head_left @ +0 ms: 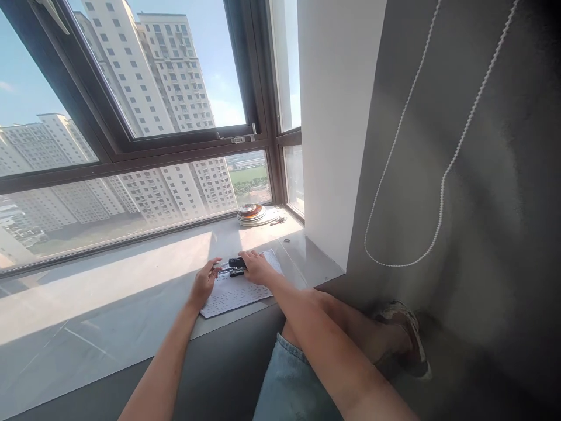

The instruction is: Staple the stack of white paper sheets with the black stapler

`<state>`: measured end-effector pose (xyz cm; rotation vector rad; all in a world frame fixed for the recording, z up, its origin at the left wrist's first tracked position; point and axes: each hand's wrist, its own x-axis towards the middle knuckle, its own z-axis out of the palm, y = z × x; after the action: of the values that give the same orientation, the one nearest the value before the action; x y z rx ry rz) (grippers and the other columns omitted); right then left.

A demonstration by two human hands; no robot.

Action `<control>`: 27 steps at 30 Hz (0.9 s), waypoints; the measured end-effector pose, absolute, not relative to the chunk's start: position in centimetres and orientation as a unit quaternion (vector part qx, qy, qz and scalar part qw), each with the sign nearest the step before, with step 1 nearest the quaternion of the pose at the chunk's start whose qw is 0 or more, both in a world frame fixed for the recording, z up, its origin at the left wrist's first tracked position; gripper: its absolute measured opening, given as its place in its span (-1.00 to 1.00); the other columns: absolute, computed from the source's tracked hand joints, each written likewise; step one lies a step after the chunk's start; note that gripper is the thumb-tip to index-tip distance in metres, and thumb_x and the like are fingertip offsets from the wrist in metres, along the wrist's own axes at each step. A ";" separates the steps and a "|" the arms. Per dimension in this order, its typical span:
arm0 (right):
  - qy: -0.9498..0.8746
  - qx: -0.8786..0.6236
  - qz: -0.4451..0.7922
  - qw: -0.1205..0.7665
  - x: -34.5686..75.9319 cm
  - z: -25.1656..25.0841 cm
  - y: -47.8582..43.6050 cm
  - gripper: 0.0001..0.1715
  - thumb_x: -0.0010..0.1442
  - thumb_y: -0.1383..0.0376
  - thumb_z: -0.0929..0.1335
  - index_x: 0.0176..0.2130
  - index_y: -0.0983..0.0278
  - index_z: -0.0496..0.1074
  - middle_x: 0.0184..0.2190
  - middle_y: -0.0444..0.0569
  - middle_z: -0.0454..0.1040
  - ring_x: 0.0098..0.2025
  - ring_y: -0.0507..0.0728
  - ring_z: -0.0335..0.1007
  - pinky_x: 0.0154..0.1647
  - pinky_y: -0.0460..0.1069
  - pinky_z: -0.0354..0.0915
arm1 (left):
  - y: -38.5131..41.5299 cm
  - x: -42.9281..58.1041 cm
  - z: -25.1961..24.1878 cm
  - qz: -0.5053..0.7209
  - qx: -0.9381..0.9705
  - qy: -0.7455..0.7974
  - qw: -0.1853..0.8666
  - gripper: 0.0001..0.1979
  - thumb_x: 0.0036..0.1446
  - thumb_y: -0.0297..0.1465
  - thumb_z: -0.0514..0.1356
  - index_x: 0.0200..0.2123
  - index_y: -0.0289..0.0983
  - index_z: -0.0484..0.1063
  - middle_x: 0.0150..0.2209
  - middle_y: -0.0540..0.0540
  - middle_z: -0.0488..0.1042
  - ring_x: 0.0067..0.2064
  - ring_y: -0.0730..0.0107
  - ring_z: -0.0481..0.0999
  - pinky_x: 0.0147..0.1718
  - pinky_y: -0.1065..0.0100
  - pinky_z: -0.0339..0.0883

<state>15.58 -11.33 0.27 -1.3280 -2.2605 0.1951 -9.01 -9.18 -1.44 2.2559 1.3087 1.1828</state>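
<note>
A black stapler (237,263) with a bright metal part is over a sheaf of printed paper (239,295) on the windowsill. My right hand (258,268) is closed around the stapler's right end. On the other side, my left hand (205,283) has its fingertips pinched at the metal part that sticks out to the left. The stapler looks opened, its black top apart from its base. Whether a staple strip is between my left fingers is too small to tell. The paper lies flat beneath both hands.
Stacked plates (252,215) stand in the sill's far corner, beside a small dark cluttered item (278,221). A small strip-like piece (287,240) lies nearer. The window (175,153) borders the sill behind; a white pillar (335,128) and a hanging bead chain (397,265) are at right.
</note>
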 end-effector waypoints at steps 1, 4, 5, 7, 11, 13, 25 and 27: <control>-0.832 -0.489 0.068 0.251 15.6 0.3 -11.4 -0.38 0.24 0.40 0.32 0.25 0.21 0.19 0.16 0.12 0.43 0.20 0.30 0.24 0.09 0.15 0.22 | -9.2 -9.1 -1.5 0.409 0.780 0.453 0.141 -0.60 0.35 -0.13 0.08 0.09 -0.22 0.46 -0.26 -0.08 0.57 -0.30 0.28 0.54 -0.21 0.27 0.42; -0.841 -0.485 0.044 0.235 15.7 0.4 -11.3 -0.48 0.28 0.37 0.34 0.20 0.20 0.23 0.14 0.10 0.43 0.19 0.30 0.24 0.09 0.16 0.22 | -9.2 -9.3 -1.4 0.406 0.787 0.451 0.112 -0.64 0.30 -0.10 0.14 -0.01 -0.18 0.52 -0.18 -0.11 0.62 -0.21 0.21 0.58 -0.11 0.22 0.42; -0.844 -0.484 0.034 0.228 15.7 0.4 -11.3 -0.51 0.30 0.34 0.34 0.19 0.20 0.23 0.14 0.10 0.43 0.20 0.30 0.24 0.09 0.17 0.22 | -9.3 -9.3 -1.2 0.404 0.791 0.450 0.096 -0.65 0.29 -0.09 0.16 -0.04 -0.17 0.54 -0.15 -0.12 0.62 -0.19 0.19 0.57 -0.10 0.21 0.42; -0.847 -0.485 0.017 0.218 15.7 0.5 -11.1 -0.58 0.35 0.31 0.34 0.17 0.19 0.25 0.13 0.10 0.43 0.19 0.29 0.25 0.09 0.18 0.21 | -9.4 -9.2 -0.9 0.397 0.802 0.441 0.066 -0.65 0.29 -0.07 0.17 -0.07 -0.15 0.56 -0.12 -0.14 0.62 -0.13 0.15 0.55 -0.07 0.19 0.41; -0.848 -0.484 0.001 0.217 15.5 0.7 -11.0 -0.70 0.37 0.38 0.32 0.08 0.21 0.29 0.04 0.06 0.48 0.13 0.25 0.30 0.05 0.15 0.22 | -9.6 -9.0 -0.5 0.382 0.830 0.404 0.038 -0.69 0.31 -0.09 0.17 -0.10 -0.14 0.57 -0.09 -0.15 0.59 -0.02 0.09 0.49 -0.03 0.14 0.39; -0.855 -0.469 -0.004 0.224 15.4 0.8 -11.1 -0.72 0.36 0.40 0.33 0.06 0.22 0.29 0.01 0.04 0.49 0.11 0.24 0.31 0.02 0.14 0.23 | -9.5 -9.0 -0.5 0.378 0.838 0.391 0.036 -0.71 0.32 -0.11 0.18 -0.09 -0.15 0.55 -0.08 -0.15 0.58 -0.01 0.09 0.48 -0.05 0.14 0.39; -0.857 -0.463 -0.002 0.226 15.4 1.7 -11.7 -0.73 0.34 0.38 0.34 0.03 0.22 0.30 0.01 0.04 0.49 0.10 0.24 0.29 0.03 0.16 0.23 | -8.0 -9.1 -1.4 0.318 0.858 0.399 0.063 -0.75 0.32 -0.15 0.16 -0.16 -0.19 0.49 -0.15 -0.11 0.54 -0.13 0.21 0.49 -0.27 0.28 0.35; -0.857 -0.462 0.001 0.228 15.3 1.8 -11.7 -0.73 0.35 0.38 0.34 0.04 0.22 0.30 0.02 0.04 0.48 0.11 0.24 0.29 0.04 0.15 0.22 | -8.1 -9.0 -1.4 0.317 0.855 0.406 0.062 -0.74 0.31 -0.15 0.15 -0.17 -0.19 0.49 -0.15 -0.12 0.54 -0.13 0.20 0.49 -0.27 0.28 0.35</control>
<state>15.32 -11.72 1.76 -1.2730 -2.3611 0.0038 -9.05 -8.06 -1.39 2.5847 1.2266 0.9591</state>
